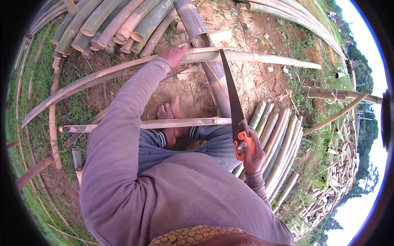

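Nearest, right hand [253, 153] closed tight around the orange-and-black grip of one hand saw [234, 104], dark blade slanting up and away, tip resting on one long split bamboo strip [230, 56]. Just beside that hand, a bundle of bamboo poles [276, 141], roughly eight. Between, two bare feet [171, 112] behind a second, shorter bamboo strip [180, 123]. Farther out, left hand [174, 54] curled over the long strip, pressing it down where it crosses one thick bamboo culm [205, 49]. Farthest, a stack of cut bamboo poles [111, 28], too many to count.
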`<state>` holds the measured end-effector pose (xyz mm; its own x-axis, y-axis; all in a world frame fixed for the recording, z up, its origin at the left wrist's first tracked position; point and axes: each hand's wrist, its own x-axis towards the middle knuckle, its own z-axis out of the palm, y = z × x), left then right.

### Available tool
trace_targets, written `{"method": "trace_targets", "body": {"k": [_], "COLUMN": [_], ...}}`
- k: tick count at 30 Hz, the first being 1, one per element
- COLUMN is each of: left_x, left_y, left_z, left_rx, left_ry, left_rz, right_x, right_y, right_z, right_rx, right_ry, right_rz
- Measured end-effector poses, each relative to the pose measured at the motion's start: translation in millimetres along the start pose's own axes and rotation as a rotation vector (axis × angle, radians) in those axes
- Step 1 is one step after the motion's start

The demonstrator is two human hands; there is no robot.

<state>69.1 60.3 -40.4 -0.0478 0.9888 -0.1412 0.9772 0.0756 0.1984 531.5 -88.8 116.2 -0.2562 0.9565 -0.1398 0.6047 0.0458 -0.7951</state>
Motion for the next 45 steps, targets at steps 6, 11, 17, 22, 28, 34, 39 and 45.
{"method": "trace_targets", "body": {"k": [6, 11, 17, 22, 28, 34, 39, 45], "left_x": [0.9, -0.2, 1.0, -3.5, -10.8, -52.5, -66.9, -44.2], "left_y": [-0.8, -1.5, -1.1, 0.8, 10.2, 17.9, 44.2, 68.7], "left_z": [-4.5, -5.7, -8.1, -11.0, 2.5, 34.3, 42.6, 29.2], "left_rx": [0.000, 0.009, 0.011, -0.016, 0.077, 0.427, 0.019, -0.171], "left_ry": [-0.031, -0.020, -0.039, -0.046, 0.021, 0.396, 0.359, -0.013], "left_rz": [0.014, -0.001, 0.013, 0.009, -0.039, 0.285, 0.434, -0.060], "right_x": [-0.1, -0.7, -4.5, -3.9, -28.8, -14.7, 34.2, 70.1], "right_y": [0.7, 9.9, 19.3, 11.1, 5.9, 33.1, 28.9, 17.5], "right_z": [6.8, 5.5, 4.3, 2.0, -34.4, -34.5, -19.5, 0.9], "right_rx": [-0.030, -0.106, -0.004, -0.041, 0.043, 0.144, 0.206, 0.238], "right_ry": [0.034, 0.077, 0.050, 0.006, 0.127, 0.390, 0.382, 0.328], "right_rz": [-0.132, -0.257, -0.028, 0.075, 0.034, 0.007, -0.170, -0.294]}}
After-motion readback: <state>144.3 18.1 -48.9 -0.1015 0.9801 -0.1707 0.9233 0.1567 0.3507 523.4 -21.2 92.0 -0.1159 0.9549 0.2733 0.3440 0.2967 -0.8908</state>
